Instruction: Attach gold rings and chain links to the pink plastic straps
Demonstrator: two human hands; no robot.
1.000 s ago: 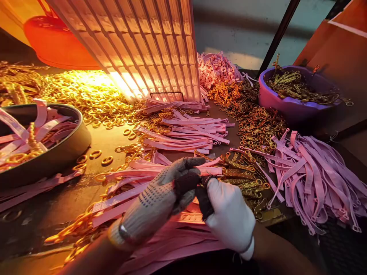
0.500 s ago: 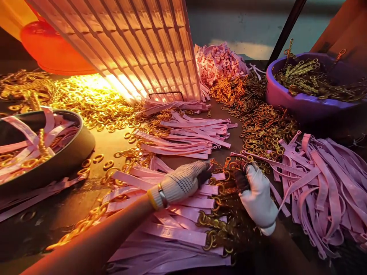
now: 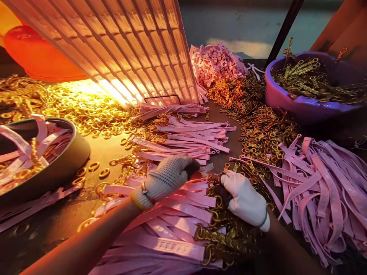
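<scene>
My left hand (image 3: 169, 179), in a pale dotted knit glove with dark fingertips, is above a heap of pink straps (image 3: 179, 206). Its fingers are pinched together, and what they hold, if anything, is hidden. Just past those fingertips is a small translucent strip (image 3: 207, 168). White-gloved, my right hand (image 3: 245, 196) is closed at the straps' right ends, its fingertips on a brass chain piece (image 3: 211, 179) that is partly covered. More brass chains (image 3: 218, 232), with rings, extend from the strap ends below it.
A dark round tub (image 3: 82, 143) with straps and rings stands left. Loose brass links (image 3: 255, 130) lie beyond my right hand, near a purple basin (image 3: 286, 97). More pink straps (image 3: 323, 183) lie right. A ribbed panel (image 3: 137, 46) leans at the back.
My left hand has moved left and slightly down, away from the strap ends. My right hand has moved left and its fingertips have come to the strap ends.
</scene>
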